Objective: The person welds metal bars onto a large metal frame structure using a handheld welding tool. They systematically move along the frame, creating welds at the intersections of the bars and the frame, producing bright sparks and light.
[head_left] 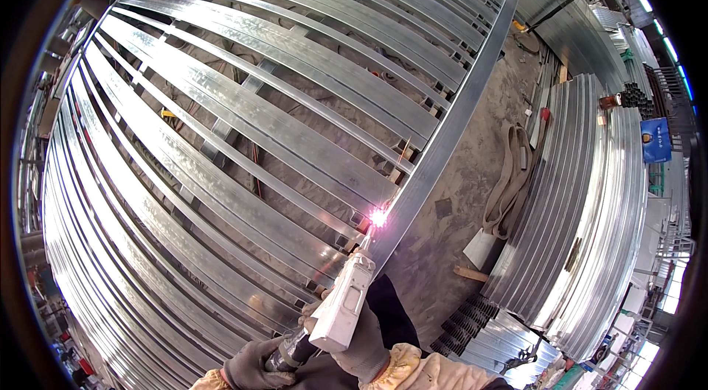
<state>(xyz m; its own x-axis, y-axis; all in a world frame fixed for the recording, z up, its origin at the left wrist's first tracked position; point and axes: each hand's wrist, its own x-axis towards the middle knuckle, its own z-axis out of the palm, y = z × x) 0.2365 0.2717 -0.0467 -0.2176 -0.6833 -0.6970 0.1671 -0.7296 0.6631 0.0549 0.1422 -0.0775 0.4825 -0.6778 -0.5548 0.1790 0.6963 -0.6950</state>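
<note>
My right hand (pixel 363 349), in a grey glove, is wrapped round a white handheld welding gun (pixel 345 300). At its nozzle tip glows a bright pinkish-white spark (pixel 377 217), right where a flat metal bar (pixel 346 172) meets the long edge rail (pixel 442 139) of a large metal frame. My left hand (pixel 254 366), also gloved in grey, grips the black hose (pixel 296 348) behind the gun. Part of its fingers is hidden. Small dark square tube ends (pixel 341 241) show between the bars along the rail.
Stacked shiny metal profiles (pixel 560 206) lie to the right, with a tan strap (pixel 507 176) on the floor beside them. Cross supports (pixel 258 77) and cables show beneath the frame. Bundled dark tubes (pixel 636 99) lie at the far right, near a blue sign (pixel 656 141).
</note>
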